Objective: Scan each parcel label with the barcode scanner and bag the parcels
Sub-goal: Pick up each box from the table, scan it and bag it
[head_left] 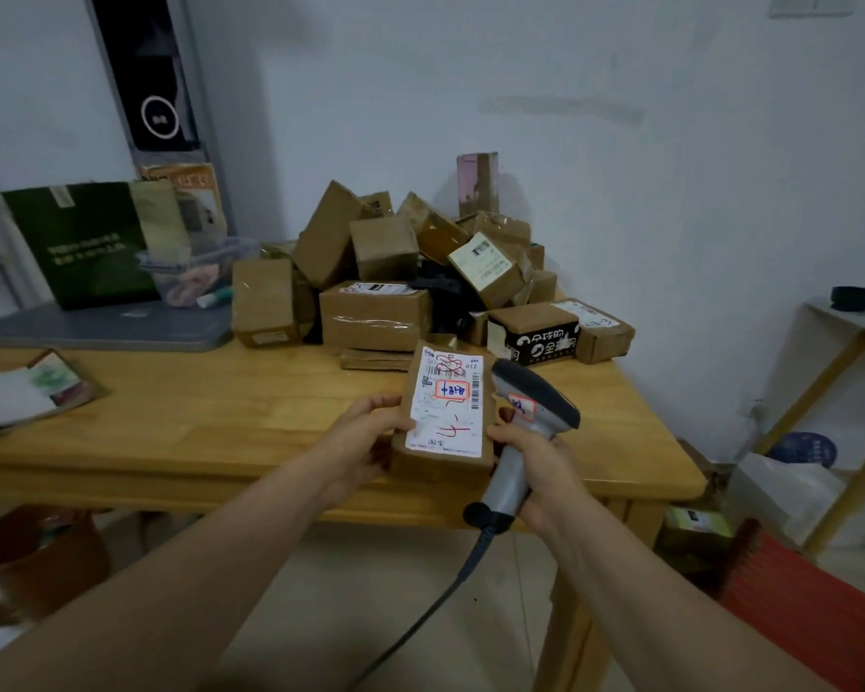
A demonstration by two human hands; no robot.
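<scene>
A small brown parcel (pixel 445 407) with a white label facing up is held over the near edge of the wooden table (pixel 211 417). My left hand (pixel 365 437) grips its left side. My right hand (pixel 535 467) grips the handle of a grey barcode scanner (pixel 530 407), and its thumb touches the parcel's right edge. The scanner's dark head sits right beside the label's upper right. A cable hangs from the handle toward the floor. Behind, a pile of cardboard parcels (pixel 400 277) fills the table's back against the wall.
A grey laptop (pixel 111 324), a clear tub and a green paper bag (pixel 81 242) stand at the back left. Papers (pixel 26 392) lie on the table's left. A brown bucket (pixel 36 561) sits under the table. A shelf (pixel 830 417) and red item stand at right.
</scene>
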